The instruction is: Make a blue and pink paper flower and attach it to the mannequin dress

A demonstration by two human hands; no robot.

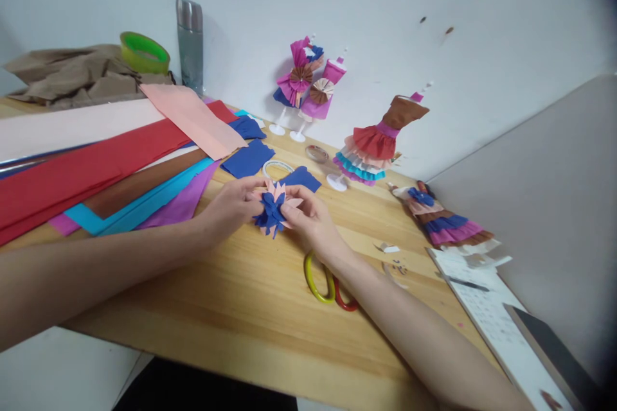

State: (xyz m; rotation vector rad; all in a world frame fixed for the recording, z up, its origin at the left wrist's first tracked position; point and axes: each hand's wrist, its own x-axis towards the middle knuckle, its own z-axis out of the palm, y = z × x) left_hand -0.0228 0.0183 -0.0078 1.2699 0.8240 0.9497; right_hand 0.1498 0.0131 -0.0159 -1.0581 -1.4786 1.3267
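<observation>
Bare forearms come in closest to camera, left one (120,273) from the left edge, right one (405,321) from the lower right. Left hand (229,205) and right hand (313,218) meet mid-frame, both gripping a blue-and-peach paper flower (272,210): left fingers pinch its left side, right thumb and fingers its right. Flower sits at center frame, held above the wooden table (231,327).

Scissors (319,298) lie just below the right hand, yellow and red handle loops visible, rest hidden by wrist and forearm. Behind the flower: a tape ring (266,171) between two blue paper pieces (247,158) (304,178). Left of frame: stacked paper strips (96,176), red, brown, cyan, purple and pale, with a peach sheet (193,117) across the top end.

Upper left: crumpled brown bundle (81,80), yellow-green tape roll (142,65) on it, gray bottle (191,45) upright beside. Upper center: two dressed stands (301,74) (324,93) close together; a third, with tiered skirt (373,148), right of them. Right side: dressed doll (446,221) lying down, white sheet (475,305) with a dark pen (467,283) below it.
</observation>
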